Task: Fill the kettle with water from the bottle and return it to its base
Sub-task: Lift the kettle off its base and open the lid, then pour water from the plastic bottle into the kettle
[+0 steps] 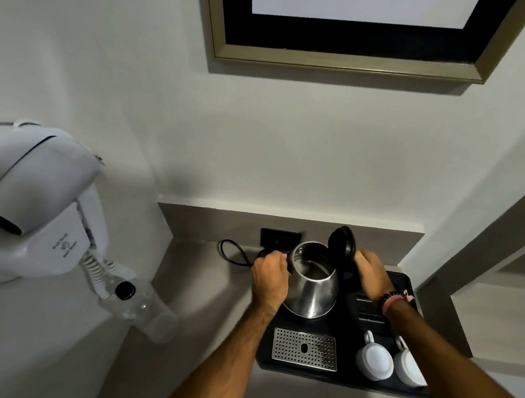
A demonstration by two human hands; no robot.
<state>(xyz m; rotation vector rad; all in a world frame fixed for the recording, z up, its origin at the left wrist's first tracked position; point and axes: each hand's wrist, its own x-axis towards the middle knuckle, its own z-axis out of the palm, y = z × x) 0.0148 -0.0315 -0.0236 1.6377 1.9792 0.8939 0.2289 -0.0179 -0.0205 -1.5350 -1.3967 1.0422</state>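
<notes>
A steel kettle [312, 284] stands on the black tray [399, 279], its black lid [341, 244] flipped up and the inside showing. My left hand [269, 280] rests against the kettle's left side near the rim, fingers curled. My right hand [370, 270] is closed around the handle on the kettle's right, just below the open lid. A clear plastic water bottle [141, 312] with a black cap stands on the counter to the left, apart from both hands. The kettle's base is hidden under it.
A perforated metal drip grid [302, 348] and two upturned white cups [374, 358] sit on the tray's near part. A black power cord [232, 253] loops to a wall socket [280, 236]. A wall-mounted hair dryer [35, 201] hangs left; a framed picture [367, 33] hangs above.
</notes>
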